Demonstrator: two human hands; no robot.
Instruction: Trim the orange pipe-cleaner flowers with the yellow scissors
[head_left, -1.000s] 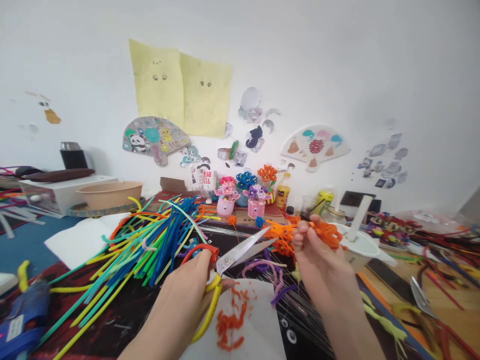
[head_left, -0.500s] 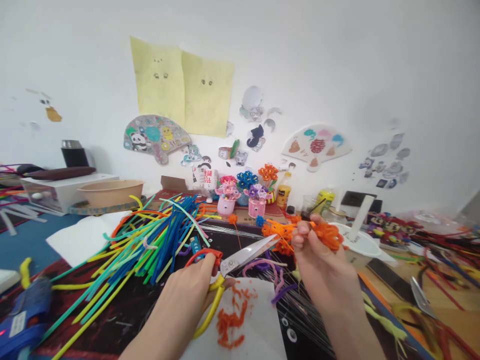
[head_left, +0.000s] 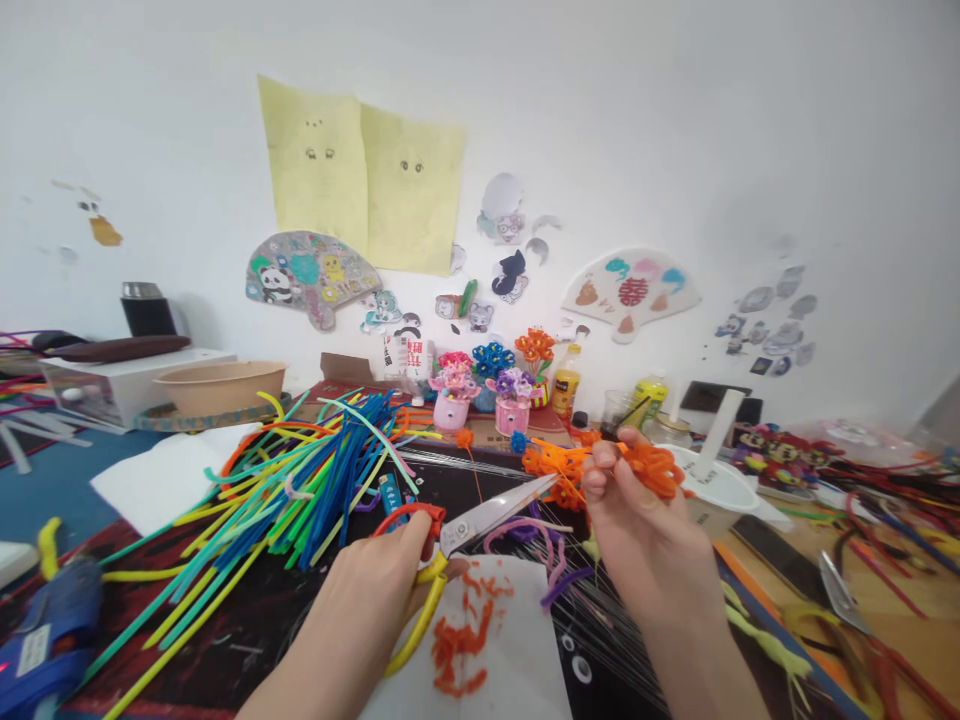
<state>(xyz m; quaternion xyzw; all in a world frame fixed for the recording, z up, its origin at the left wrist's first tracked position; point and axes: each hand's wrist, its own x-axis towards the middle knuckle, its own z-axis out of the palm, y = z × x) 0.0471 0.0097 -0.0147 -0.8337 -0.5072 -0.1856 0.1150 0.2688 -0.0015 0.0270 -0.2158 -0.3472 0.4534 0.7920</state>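
Note:
My left hand point(head_left: 382, 575) grips a pair of scissors point(head_left: 480, 515) by their red and yellow handles, and the blades are closed and point right towards my other hand. My right hand point(head_left: 637, 530) is raised above the table and pinches an orange pipe-cleaner flower point(head_left: 654, 468) between its fingertips. Below both hands lies a white sheet of paper point(head_left: 525, 640) strewn with orange trimmings point(head_left: 461, 640). More orange pipe-cleaner pieces point(head_left: 555, 465) lie just beyond the scissor tips.
A big heap of coloured pipe cleaners point(head_left: 300, 480) covers the table's left. A blue glue gun point(head_left: 45, 630) lies at the far left. Small flower pots point(head_left: 491, 395) and bottles stand by the wall. A white bowl point(head_left: 716, 490) and more scissors point(head_left: 840, 590) sit at the right.
The scissor blades, open a second ago, have closed. My right hand has barely moved with the orange flower.

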